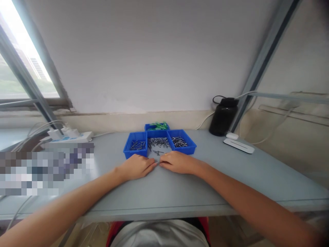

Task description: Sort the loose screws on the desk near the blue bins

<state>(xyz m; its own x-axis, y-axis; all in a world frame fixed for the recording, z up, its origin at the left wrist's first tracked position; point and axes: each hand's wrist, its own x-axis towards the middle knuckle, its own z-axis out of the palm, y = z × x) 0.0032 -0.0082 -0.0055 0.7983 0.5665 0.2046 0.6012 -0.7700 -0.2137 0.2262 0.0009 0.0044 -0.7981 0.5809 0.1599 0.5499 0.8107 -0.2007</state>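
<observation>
My left hand (138,166) and my right hand (177,162) meet low over the table, thumbs and fingers pinched together. Between the fingertips shows a tiny shiny metal piece (157,163), mostly hidden, and both hands appear to grip it. Just beyond lie a few loose slim metal pieces (158,152). A larger pile of metal pieces (158,142) spreads behind them. Flanking the pile are a left blue bin (125,151) and a right blue bin (191,148), each holding dark metal pieces too small to identify.
Behind the pile, a third blue bin (146,127) holds green items (159,126). A black bottle (223,118) and a white flat device (239,146) stand at the right. On the left is a power strip (83,136) with cables. A wall closes the back of the grey table (154,195).
</observation>
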